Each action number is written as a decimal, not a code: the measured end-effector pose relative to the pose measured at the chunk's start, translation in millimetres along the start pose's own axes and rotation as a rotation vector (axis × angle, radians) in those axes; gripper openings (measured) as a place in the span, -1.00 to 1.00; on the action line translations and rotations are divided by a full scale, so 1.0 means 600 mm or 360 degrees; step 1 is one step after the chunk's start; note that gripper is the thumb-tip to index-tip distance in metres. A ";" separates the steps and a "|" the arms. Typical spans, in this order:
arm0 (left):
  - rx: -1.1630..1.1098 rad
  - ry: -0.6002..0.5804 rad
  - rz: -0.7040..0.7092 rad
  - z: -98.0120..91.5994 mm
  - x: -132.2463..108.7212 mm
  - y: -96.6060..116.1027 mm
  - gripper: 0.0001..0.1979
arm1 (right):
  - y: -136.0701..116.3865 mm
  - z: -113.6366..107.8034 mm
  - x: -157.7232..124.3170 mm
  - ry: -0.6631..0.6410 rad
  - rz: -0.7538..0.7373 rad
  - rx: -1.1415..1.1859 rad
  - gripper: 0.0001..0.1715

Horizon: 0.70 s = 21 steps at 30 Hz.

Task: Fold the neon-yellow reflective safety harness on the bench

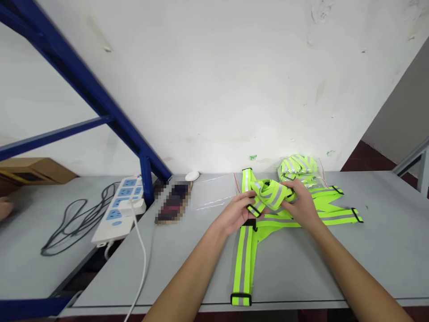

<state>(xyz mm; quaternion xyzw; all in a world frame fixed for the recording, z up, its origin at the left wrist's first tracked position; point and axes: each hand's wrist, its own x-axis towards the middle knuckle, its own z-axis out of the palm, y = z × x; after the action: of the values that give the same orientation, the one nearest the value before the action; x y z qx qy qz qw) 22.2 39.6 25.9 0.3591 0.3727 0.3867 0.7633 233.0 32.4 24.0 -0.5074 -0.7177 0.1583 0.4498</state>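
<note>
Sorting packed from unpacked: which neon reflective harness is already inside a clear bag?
The bundled harness by the wall, behind the right hand. The other harness sprawls unbagged on the table, gripped by the left hand too.

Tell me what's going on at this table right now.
A person's left hand and right hand both hold a bunched section of a neon-yellow reflective strap harness above the grey table. Its other straps lie flat, one reaching the near edge. A clear bag of similar straps sits just behind; a power strip lies to the left.
</note>
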 end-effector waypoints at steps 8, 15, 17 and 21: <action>-0.0440 -0.0450 0.0146 0.028 -0.012 -0.006 -0.72 | -0.008 0.053 -0.040 0.0537 -0.0791 -0.0622 -0.53; -0.0458 -0.0536 0.0316 0.025 -0.048 0.002 -0.46 | -0.051 0.084 -0.048 0.0287 -0.0904 -0.0209 -0.29; -0.0263 -0.0563 0.0368 0.020 -0.056 0.004 -0.37 | -0.053 0.088 -0.048 0.0124 -0.0753 -0.0098 -0.36; 0.0579 -0.0547 0.0503 0.014 -0.068 -0.007 -0.24 | -0.039 0.089 -0.049 0.0122 -0.0392 0.0165 -0.48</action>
<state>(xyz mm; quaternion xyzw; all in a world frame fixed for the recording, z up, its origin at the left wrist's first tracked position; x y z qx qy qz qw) 13.4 0.6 38.5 0.6039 0.2408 0.3610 0.6686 178.8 8.8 -3.3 -0.3971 -0.7478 0.1193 0.5186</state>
